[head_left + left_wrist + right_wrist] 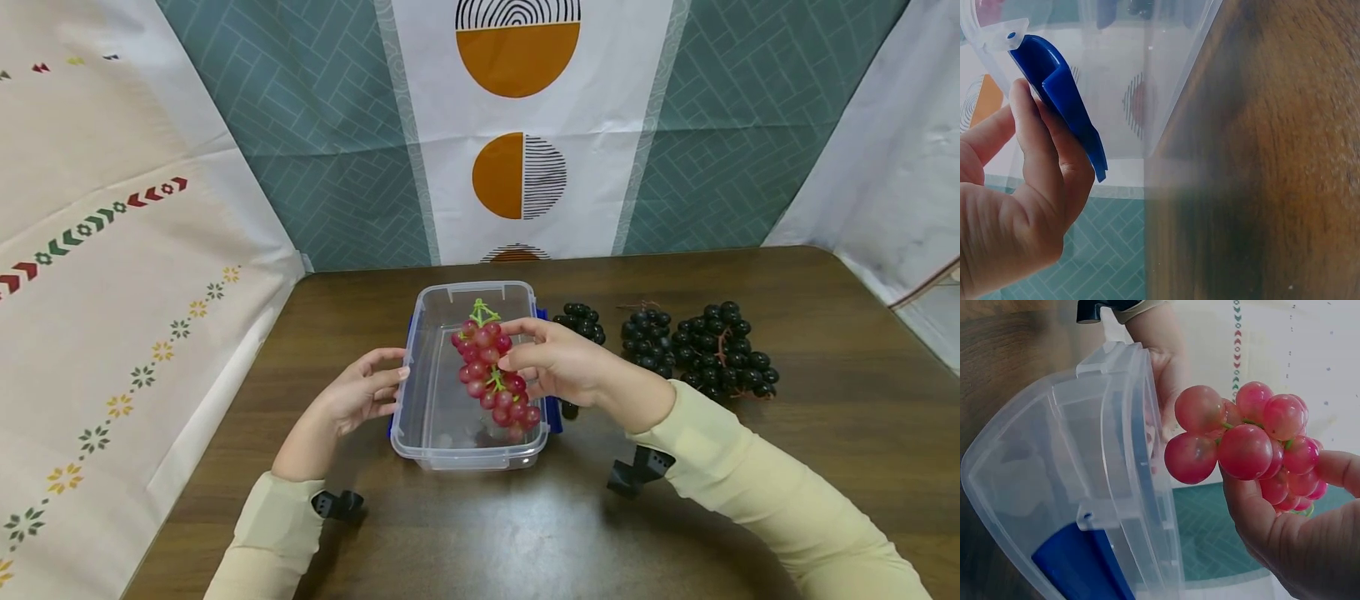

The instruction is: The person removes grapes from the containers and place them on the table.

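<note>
A bunch of red grapes (487, 367) with green stems hangs over a clear plastic container (442, 454) in the head view. My right hand (558, 358) grips the bunch from its right side, thumb and fingers around the grapes; the right wrist view shows the grapes (1245, 452) held beyond the container's rim (1141, 425). At the container's left wall is my left hand (360, 392), its fingertips right at the rim. In the left wrist view, the fingers (1038, 144) of that hand lie against a blue latch (1063, 94), relaxed rather than wrapped around the wall.
Bunches of black grapes lie to the right of the container: a partly hidden one (581, 321) beside it, another (647, 340) past the right hand, and a larger one (723, 354) farther right. Everything stands on a brown wooden table (480, 533), with patterned cloth (337, 167) behind.
</note>
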`<state>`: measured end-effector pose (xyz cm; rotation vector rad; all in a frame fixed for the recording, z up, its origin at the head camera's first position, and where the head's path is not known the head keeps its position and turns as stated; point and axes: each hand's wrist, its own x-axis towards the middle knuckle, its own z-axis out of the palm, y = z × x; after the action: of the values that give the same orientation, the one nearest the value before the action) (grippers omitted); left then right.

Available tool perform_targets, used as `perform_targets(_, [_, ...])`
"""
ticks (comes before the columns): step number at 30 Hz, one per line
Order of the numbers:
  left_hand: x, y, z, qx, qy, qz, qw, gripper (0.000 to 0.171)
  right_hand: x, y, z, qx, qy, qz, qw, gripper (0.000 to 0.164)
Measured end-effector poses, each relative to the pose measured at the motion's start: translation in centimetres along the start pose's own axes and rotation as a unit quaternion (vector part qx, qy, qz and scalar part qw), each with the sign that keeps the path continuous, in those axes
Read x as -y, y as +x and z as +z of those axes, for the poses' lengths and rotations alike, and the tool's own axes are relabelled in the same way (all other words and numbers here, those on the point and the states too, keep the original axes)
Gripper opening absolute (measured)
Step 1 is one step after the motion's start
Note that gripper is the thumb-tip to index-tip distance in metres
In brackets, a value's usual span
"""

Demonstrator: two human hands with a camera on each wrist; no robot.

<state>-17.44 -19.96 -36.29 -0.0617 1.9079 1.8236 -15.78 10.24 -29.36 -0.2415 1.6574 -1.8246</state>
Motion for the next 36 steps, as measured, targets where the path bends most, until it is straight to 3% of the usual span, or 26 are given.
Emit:
perform_targets(26, [-0.1, 0.0, 0.0, 0.006, -0.001, 0.002, 1.0000, 0.043, 0.2, -4.4, -5.2, 0.019, 0.002, 0.007, 1.000, 0.051])
perform_targets(36, [0.0, 0.1, -0.1, 0.008, -0.012, -0.004, 0.9999, 0.043, -0.7, -6.2, -8.3, 0.056, -0.020, 0.011, 0.998, 0.046])
